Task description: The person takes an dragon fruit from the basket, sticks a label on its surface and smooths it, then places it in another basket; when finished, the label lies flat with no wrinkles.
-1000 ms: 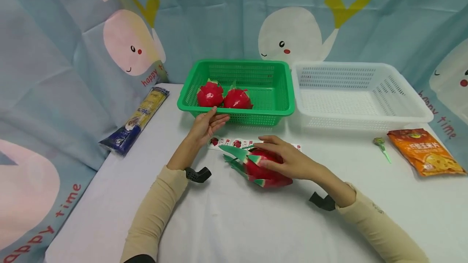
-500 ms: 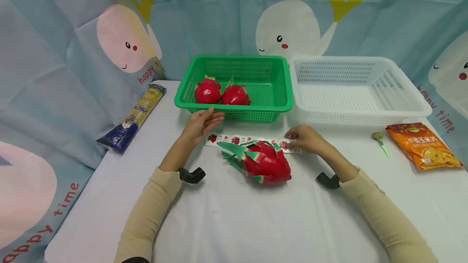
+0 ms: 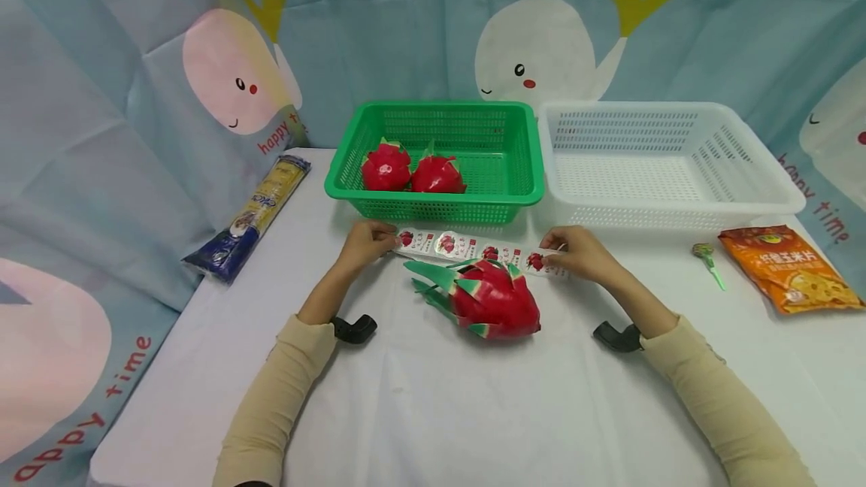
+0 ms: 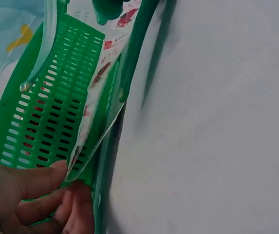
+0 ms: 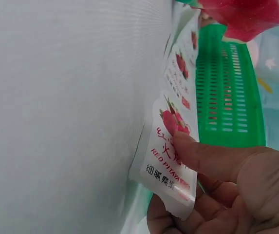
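Between both hands a strip of dragon fruit stickers (image 3: 467, 245) is stretched, printed with red fruit pictures and lettering. My left hand (image 3: 365, 246) pinches its left end between thumb and fingers, which the left wrist view shows close to the green basket. At the other end my right hand (image 3: 579, 252) pinches the strip, the thumb lying on the printed face in the right wrist view. In front of the strip a large red dragon fruit (image 3: 497, 303) with green leaf tips lies on its side on the white table, hiding part of the strip's lower edge.
Behind the strip stands a green basket (image 3: 440, 205) with two smaller dragon fruits (image 3: 387, 166) inside. A white basket (image 3: 670, 209) adjoins it on the right. An orange snack bag (image 3: 791, 269) and a lollipop (image 3: 707, 261) lie at right, a blue-yellow packet (image 3: 250, 216) at left.
My right hand has left the large dragon fruit and taken the strip's right end. My left hand has moved from the green basket's front to pinch the left end, and the strip is now raised.
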`<state>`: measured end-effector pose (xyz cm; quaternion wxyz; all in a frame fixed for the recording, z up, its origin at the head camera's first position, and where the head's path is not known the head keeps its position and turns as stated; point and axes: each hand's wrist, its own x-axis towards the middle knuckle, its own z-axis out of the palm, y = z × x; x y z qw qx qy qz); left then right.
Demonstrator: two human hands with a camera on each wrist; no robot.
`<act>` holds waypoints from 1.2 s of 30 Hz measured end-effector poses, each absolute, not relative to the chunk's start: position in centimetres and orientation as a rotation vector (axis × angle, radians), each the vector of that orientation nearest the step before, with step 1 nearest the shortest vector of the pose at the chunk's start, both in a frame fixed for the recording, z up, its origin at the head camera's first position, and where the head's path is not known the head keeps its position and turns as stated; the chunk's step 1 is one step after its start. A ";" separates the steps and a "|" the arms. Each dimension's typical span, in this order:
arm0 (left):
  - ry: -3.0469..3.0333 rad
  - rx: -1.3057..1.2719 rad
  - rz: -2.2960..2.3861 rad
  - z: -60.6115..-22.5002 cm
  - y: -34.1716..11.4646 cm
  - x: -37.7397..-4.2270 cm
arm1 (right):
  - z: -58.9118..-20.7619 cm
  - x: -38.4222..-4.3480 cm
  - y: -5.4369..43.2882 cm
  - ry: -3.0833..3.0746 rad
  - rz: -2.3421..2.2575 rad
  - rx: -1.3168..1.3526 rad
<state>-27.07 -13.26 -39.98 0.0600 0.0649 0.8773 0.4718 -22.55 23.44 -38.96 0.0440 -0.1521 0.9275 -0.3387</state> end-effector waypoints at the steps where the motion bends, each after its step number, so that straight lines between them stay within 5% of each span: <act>1: 2.634 0.184 1.451 -40.0 -13.1 -27.1 | -39.0 -22.5 23.6 2.837 -1.034 -0.462; 11: 2.408 0.219 1.697 -37.9 -11.7 -26.9 | -37.3 -20.3 23.7 3.025 -0.872 -0.542; 21: 2.240 0.553 1.920 -33.2 -7.4 -24.5 | -32.0 -21.8 17.1 2.935 -1.388 -1.002; 36: 1.949 0.584 1.967 -31.7 -6.3 -24.6 | -32.4 -22.9 14.5 2.697 -1.699 -1.254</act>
